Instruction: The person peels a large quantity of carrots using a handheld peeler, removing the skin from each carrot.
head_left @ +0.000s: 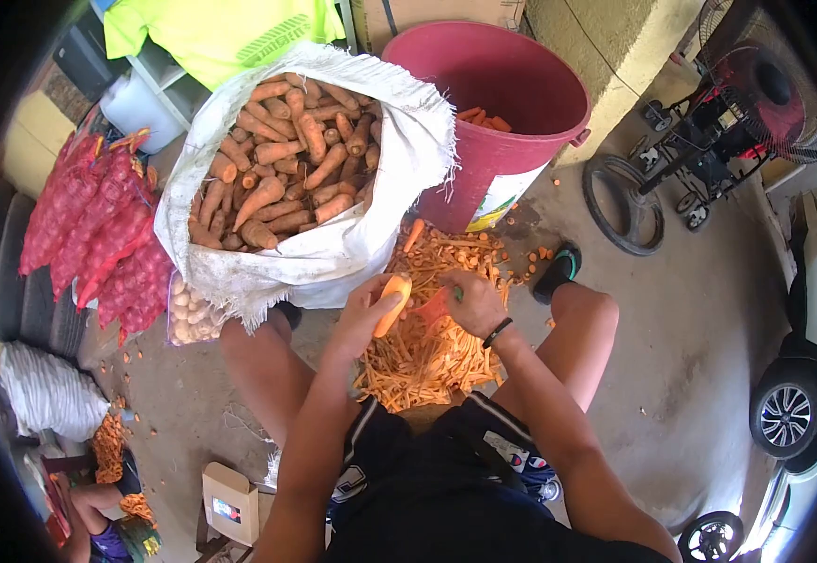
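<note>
My left hand (363,317) is wrapped round a peeled, bright orange carrot (393,304), held at a tilt over the pile. Just to its right, my right hand (476,302) is closed on what looks like a peeler (456,294); a bit of green shows, and the rest is hidden or smeared by motion. Below both hands a heap of carrot peelings (427,361) spreads between my legs. A large white sack (287,272) of unpeeled carrots (287,150) stands open in front. Beside it, a dark red barrel (512,159) has peeled carrots (484,118) inside.
Red mesh bags (113,216) of produce and a bag of pale bulbs (191,314) stand left. A fan (756,94) and a loose tyre (622,205) are at right, near a parked car (816,357). Another person's leg (94,507) shows at lower left, near a cardboard box (230,502).
</note>
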A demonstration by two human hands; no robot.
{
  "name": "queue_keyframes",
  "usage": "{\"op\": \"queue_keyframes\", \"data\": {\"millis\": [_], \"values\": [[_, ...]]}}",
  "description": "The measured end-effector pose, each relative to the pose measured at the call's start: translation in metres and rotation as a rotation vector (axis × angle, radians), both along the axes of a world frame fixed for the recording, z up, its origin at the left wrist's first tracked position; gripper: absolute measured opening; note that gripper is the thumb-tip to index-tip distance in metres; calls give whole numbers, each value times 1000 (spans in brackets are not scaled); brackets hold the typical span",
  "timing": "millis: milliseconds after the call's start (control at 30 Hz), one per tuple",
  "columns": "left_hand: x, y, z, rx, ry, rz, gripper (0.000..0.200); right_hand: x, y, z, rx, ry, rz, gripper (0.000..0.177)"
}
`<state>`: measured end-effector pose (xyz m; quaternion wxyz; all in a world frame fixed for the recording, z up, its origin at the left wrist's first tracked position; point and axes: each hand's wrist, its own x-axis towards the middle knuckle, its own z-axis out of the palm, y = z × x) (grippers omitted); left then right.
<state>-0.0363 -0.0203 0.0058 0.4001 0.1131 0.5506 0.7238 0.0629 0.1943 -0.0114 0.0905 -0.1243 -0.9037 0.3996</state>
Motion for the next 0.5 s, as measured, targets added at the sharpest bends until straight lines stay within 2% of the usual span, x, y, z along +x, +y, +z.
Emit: {"op": "queue_keyframes", "data": {"millis": [100, 200, 500], "values": [[7, 9, -10, -220, 234, 40, 34, 2, -17, 6, -39, 30, 68, 26], [12, 13, -7, -282, 441, 42, 33, -1, -23, 13, 5, 14, 132, 29], [16, 16, 0, -274, 621, 2, 28, -1, -24, 28, 58, 18, 148, 24]]}}
